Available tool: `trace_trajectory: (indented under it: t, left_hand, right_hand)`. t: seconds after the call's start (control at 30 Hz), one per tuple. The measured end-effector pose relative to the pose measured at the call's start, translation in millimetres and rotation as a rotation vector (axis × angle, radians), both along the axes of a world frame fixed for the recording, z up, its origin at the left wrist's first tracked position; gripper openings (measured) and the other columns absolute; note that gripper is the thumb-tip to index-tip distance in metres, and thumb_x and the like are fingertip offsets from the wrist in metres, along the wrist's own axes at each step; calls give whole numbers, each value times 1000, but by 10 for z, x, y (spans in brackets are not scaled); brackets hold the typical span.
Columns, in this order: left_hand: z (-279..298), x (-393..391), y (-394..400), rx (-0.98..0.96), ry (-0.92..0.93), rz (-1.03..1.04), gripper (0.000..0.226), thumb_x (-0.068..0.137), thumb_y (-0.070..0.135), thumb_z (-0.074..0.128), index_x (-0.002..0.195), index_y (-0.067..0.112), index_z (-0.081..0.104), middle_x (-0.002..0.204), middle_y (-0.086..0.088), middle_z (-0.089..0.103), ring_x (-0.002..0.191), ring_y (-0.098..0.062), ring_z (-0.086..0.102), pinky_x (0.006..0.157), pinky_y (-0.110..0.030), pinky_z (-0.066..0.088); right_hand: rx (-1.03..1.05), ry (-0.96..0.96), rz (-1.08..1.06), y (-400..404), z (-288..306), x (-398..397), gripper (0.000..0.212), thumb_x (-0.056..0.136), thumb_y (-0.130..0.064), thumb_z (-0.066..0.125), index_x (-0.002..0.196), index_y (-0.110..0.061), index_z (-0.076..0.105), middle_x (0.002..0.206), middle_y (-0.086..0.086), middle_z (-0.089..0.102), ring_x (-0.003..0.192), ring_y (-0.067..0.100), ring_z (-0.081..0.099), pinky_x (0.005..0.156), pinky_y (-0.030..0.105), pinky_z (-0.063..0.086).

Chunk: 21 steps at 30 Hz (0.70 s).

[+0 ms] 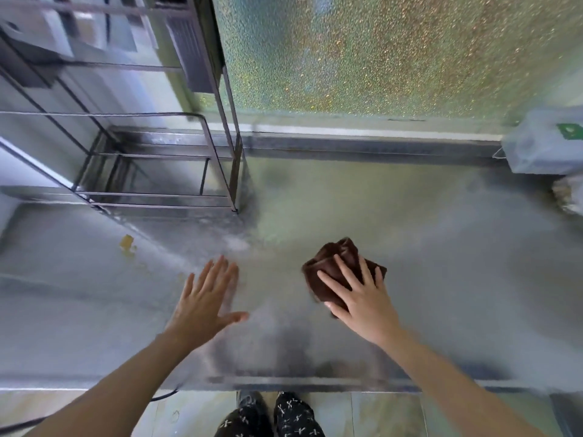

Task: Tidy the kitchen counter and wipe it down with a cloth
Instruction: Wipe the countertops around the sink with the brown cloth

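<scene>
Cloth (337, 266), brown and bunched, lies on the steel counter (457, 279) under the right hand (362, 298).
Right fingers spread flat, pressing it; left hand (205, 298) open, flat on the counter; yellow scraps (127, 242) and wire rack (151, 171) beyond.

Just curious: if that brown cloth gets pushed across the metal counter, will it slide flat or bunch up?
Probably bunches: the cloth already lies crumpled under the right hand. It likely glides easily, since the counter looks smooth.
</scene>
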<state>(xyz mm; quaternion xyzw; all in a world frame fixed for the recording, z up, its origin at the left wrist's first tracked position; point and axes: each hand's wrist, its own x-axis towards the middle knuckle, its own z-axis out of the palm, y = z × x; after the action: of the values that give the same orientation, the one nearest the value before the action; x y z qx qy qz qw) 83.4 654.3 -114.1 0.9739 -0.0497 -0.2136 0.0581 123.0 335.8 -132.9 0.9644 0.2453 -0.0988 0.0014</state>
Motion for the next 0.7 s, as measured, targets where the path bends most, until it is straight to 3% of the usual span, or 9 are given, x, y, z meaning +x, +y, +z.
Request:
trace_trajectory:
  t: [0.03,0.13,0.23,0.37,0.47,0.53,0.6,0.7]
  left_hand:
    - [44,-30,117,26,16,61,117,64,92,6,146,9,20,150,-8,14,138,-32,24,104,-56,34]
    - [114,-159,385,31,142,220,150,30,101,-2,146,8,-9,153,-9,-18,145,-29,-6,116,-48,6]
    - [129,-221,454,97,225,207,149,31,99,8,143,6,-21,150,-10,-29,144,-27,-17,117,-47,-1]
    - [74,-208,457,121,204,186,138,52,91,34,143,4,-21,152,-14,-26,143,-30,-17,116,-49,-1]
    - [15,-256,505,92,166,166,139,47,94,25,141,5,-24,152,-14,-27,143,-30,-18,116,-49,-1]
    - [-35,-282,543,61,121,161,139,42,97,16,137,6,-28,151,-12,-27,143,-30,-17,116,-49,-1]
    - [-82,-310,574,45,85,149,136,48,97,17,141,6,-23,152,-13,-24,144,-32,-14,116,-50,0]
    - [-123,-327,635,-13,8,135,130,57,93,29,147,4,-3,156,-16,-7,145,-34,-2,116,-51,6]
  right_hand:
    - [-6,22,-77,28,-3,107,55,84,-56,39,137,-40,41,148,6,39,128,49,38,89,69,40]
    - [102,-19,-413,436,33,264,51,87,-48,44,136,-32,47,149,12,37,129,56,31,92,73,30]
    - [178,31,-594,958,25,184,51,93,-42,43,142,-32,36,156,10,20,137,53,13,104,71,18]
    - [156,-17,-163,1529,32,-370,50,86,-48,41,134,-35,48,147,9,39,129,52,35,92,69,35]
    - [109,-47,212,1509,20,-612,54,86,-55,39,138,-41,38,149,3,37,130,46,38,93,64,42]
    - [75,-118,294,1316,-12,-465,54,87,-57,36,139,-42,35,149,1,38,129,43,41,93,62,43]
    - [34,-123,137,1205,-21,-283,54,86,-56,36,138,-42,39,148,2,40,127,44,43,90,62,44]
    - [79,-88,-347,1480,-1,-147,53,84,-51,36,132,-35,50,145,8,43,125,50,42,89,68,38]
